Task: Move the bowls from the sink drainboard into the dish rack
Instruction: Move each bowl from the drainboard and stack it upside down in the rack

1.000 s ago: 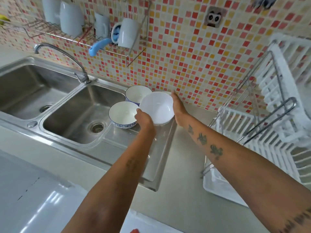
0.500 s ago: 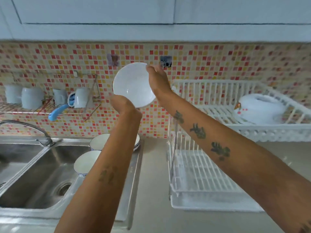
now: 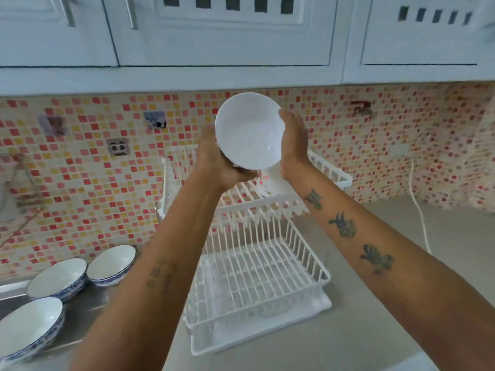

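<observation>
A plain white bowl (image 3: 249, 129) is tilted with its inside facing me, held in the air above the upper tier of the white two-tier dish rack (image 3: 316, 269). My left hand (image 3: 214, 159) cups its lower left side and my right hand (image 3: 293, 137) presses its right rim. Three white bowls with blue patterned outsides stay on the steel drainboard (image 3: 88, 314) at lower left: one at the back (image 3: 111, 262), one in the middle (image 3: 57, 277), one nearest me (image 3: 28, 325).
White wall cabinets (image 3: 214, 36) hang low just above the held bowl. A mosaic tiled wall (image 3: 107, 183) runs behind the rack. A white cable (image 3: 419, 210) trails down onto the grey counter (image 3: 375, 330) right of the rack.
Both hands have carried the white bowl rightward from over the drainboard to above the rack's upper tier. My view has swung right and up, so the sink has left the frame.
</observation>
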`<state>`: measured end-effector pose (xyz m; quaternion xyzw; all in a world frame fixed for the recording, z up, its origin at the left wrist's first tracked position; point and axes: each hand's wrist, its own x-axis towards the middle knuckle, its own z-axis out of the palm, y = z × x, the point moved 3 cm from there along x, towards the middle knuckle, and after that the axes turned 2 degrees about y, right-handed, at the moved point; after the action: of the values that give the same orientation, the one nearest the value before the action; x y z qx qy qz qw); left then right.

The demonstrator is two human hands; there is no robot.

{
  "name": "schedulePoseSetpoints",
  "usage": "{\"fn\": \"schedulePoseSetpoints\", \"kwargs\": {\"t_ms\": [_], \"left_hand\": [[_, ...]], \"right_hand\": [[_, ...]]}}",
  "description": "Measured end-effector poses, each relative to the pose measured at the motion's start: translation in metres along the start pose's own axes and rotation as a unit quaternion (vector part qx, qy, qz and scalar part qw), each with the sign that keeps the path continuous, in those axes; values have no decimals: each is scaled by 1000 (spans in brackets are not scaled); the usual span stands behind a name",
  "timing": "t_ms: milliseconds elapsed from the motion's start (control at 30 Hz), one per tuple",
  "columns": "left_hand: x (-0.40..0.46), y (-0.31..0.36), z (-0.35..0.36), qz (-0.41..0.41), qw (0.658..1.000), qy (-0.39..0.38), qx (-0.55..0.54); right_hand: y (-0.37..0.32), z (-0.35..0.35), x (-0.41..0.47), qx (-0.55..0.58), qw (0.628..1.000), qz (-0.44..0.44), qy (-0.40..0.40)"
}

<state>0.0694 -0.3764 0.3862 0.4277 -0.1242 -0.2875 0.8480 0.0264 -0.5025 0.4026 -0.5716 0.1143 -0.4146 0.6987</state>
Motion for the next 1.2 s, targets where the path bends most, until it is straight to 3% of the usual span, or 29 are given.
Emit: {"fn": "schedulePoseSetpoints", "kwargs": {"t_ms": [67,167,233,333,467,567,667,800,967,1200], "left_hand": [[7,-12,18,-56,997,-44,36],[16,-23,40,-77,993,-84,16],[18,-25,50,-51,995,-73,41],[23,-24,56,40,983,-44,173],[34,-25,62,200,910,-18,362],[43,-31,61,296,835,15,462],[53,-40,54,327,762,46,557],[68,-51,47,308,689,39,655],[81,-68,42,286,686,30,668],[91,-79,38,251,677,22,692]], "right_hand": [[-7,-26,10,17,999,-22,19],[-10,-53,23,15,999,-41,0],[-9,-64,30,-12,999,-38,-19],[-7,-79,42,-29,1000,-6,-10],[-2,-86,54,-10,999,31,-14],[3,-87,55,-20,999,34,23],[16,-88,58,-77,995,22,52],[33,-80,60,-173,985,23,9],[45,-78,67,-249,968,23,-11],[52,-87,72,-259,962,85,-14]]}}
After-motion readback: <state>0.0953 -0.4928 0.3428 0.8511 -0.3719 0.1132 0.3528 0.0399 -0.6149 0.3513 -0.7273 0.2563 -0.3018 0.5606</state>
